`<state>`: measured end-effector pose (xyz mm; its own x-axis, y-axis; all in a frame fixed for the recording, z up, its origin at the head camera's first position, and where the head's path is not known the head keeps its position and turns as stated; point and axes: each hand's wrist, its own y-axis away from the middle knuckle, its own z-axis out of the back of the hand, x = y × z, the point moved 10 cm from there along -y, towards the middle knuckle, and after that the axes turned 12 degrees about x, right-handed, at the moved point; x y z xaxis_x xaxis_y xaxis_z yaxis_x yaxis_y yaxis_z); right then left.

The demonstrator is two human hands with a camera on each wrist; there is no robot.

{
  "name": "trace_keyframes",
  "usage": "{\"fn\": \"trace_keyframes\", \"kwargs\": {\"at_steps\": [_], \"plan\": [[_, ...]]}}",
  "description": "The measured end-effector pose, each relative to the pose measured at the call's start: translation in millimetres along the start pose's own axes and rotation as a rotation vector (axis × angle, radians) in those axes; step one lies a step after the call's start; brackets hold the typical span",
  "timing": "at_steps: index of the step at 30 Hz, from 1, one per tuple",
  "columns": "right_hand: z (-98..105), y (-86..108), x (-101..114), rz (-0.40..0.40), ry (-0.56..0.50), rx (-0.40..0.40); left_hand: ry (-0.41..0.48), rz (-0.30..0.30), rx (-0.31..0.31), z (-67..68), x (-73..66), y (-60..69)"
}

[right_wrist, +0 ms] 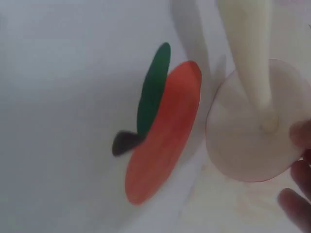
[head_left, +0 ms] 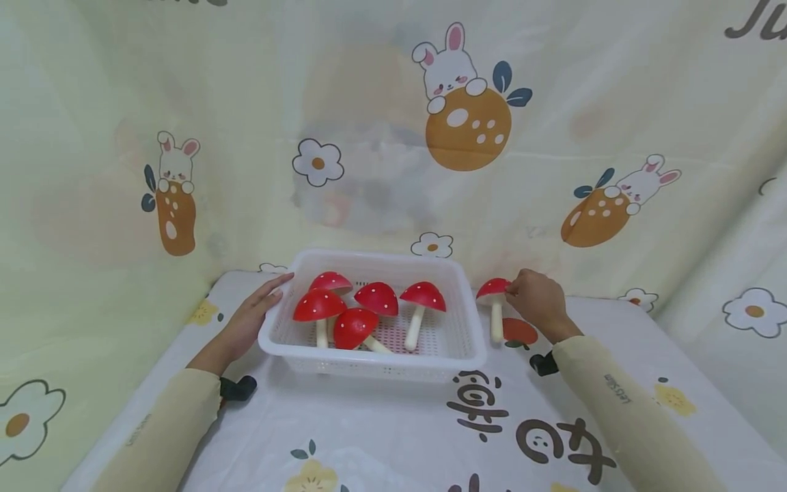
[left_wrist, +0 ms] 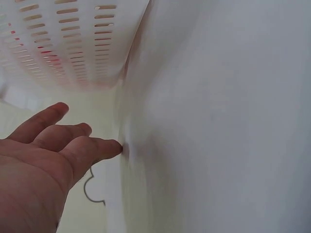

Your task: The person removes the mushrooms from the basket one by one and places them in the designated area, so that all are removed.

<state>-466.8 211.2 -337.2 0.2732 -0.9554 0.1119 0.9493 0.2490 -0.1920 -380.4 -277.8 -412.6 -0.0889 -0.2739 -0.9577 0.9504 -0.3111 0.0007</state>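
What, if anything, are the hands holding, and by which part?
The right hand pinches the mushroom outside the basket by its cap's edge; the left hand holds nothing.

Fingers (right_wrist: 294,208) pinch a mushroom (right_wrist: 258,99) by its cap (right_wrist: 235,141).

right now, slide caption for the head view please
Right grip pinches a red-capped toy mushroom beside a white perforated basket holding five more.

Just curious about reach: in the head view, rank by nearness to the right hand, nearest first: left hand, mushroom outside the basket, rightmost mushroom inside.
1. Outside mushroom: right of the basket, held by the right hand.
2. Rightmost mushroom: inside, right half.
3. Left hand: at the basket's left.
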Motion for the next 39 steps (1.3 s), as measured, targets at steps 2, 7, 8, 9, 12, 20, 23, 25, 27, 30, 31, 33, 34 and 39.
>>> {"fn": "trace_keyframes", "kwargs": {"at_steps": [2,7,8,9,12,20,23,25,27,30,31,33,34,39], "plan": [[-4.3,0.2,-0.8,-0.012,-0.015,0.028,-0.002,-0.002,0.003,0.1,-0.5,-0.8],[-8.8,4.3,4.5,-0.014,-0.054,0.058,0.003,0.001,0.005,0.4,0.2,-1.2],[-9.8,5.8,5.5,-0.017,-0.060,0.065,0.009,0.003,0.005,0.2,0.7,-1.1],[-10.9,7.7,6.8,-0.021,-0.065,0.072,0.012,0.005,0.005,0.1,1.3,-1.0],[-13.0,14.2,11.5,-0.039,-0.072,0.102,0.019,0.008,0.005,0.1,0.7,-0.5],[-13.1,34.3,25.5,-0.012,-0.067,0.104,0.010,0.009,0.001,-0.1,-0.5,0.7],[-6.7,39.2,26.4,0.004,-0.078,0.061,0.002,0.004,0.004,-0.7,-1.4,0.7],[-2.0,41.7,25.9,-0.001,-0.091,0.048,-0.001,0.004,0.003,-0.7,-1.1,0.7],[1.2,43.1,25.3,-0.009,-0.109,0.048,-0.003,0.001,0.004,-0.5,-0.5,0.9],[3.8,44.1,23.6,-0.020,-0.128,0.059,0.003,-0.002,0.008,-0.7,0.1,0.7],[4.7,44.2,23.4,-0.018,-0.131,0.058,0.003,-0.004,0.010,-0.8,-0.4,0.7],[6.7,45.2,23.1,-0.012,-0.131,0.050,0.004,-0.005,0.011,-1.2,-0.9,0.6],[7.6,45.5,22.7,-0.011,-0.132,0.046,0.002,-0.004,0.010,-1.3,-1.2,0.7],[14.0,48.8,20.2,-0.031,-0.157,0.036,-0.008,-0.001,0.006,-2.3,-3.2,1.8]]}}
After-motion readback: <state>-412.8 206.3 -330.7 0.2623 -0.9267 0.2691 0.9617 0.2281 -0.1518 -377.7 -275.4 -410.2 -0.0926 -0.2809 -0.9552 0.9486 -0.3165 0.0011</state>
